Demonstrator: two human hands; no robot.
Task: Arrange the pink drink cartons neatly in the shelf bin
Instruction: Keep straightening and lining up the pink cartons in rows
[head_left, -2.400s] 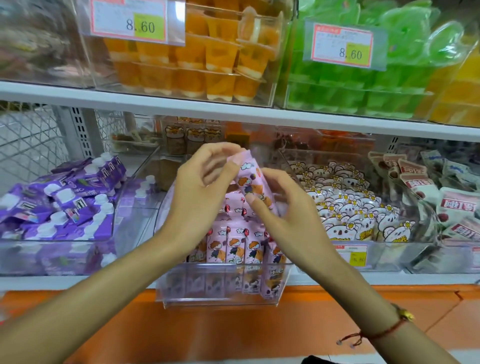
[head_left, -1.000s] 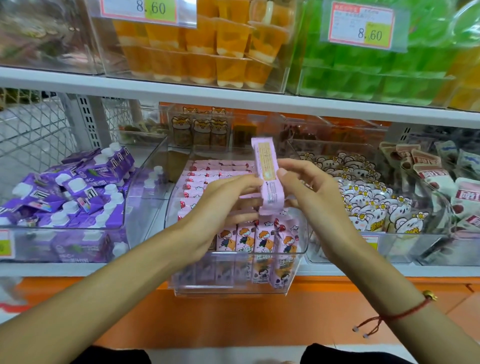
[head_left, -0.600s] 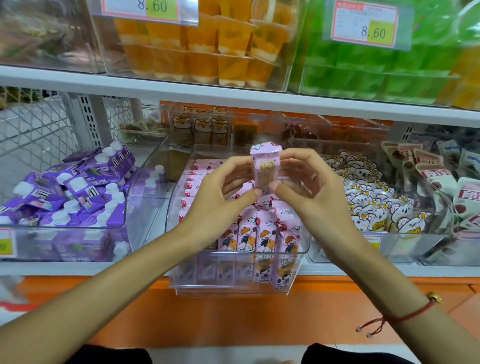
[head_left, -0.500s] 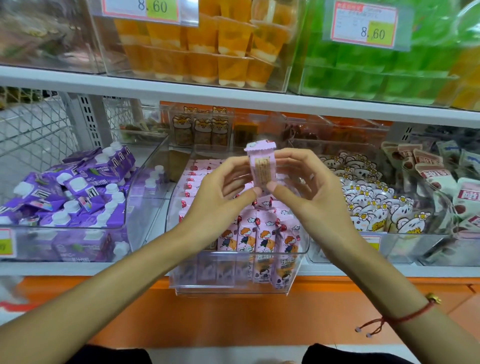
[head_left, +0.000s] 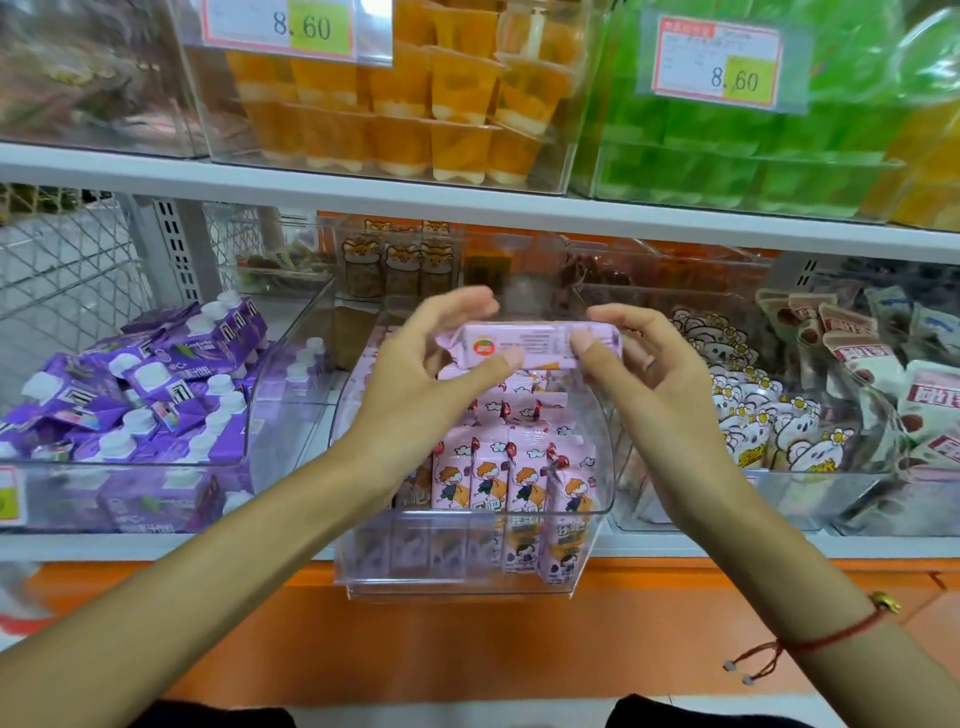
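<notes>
Pink carton (head_left: 527, 347) turned sideways; tags "8.60".

Your arms are bare to the edge of view, with no sleeves showing. Around your right wrist runs a thin red cord bracelet (head_left: 826, 636) carrying a small gold bead (head_left: 886, 602), and its two loose ends hang down, each tipped with a tiny pale bead. Your left wrist wears nothing.

two hands (head_left: 415, 374); two price tags (head_left: 719, 65); one bracelet (head_left: 810, 642)
</notes>
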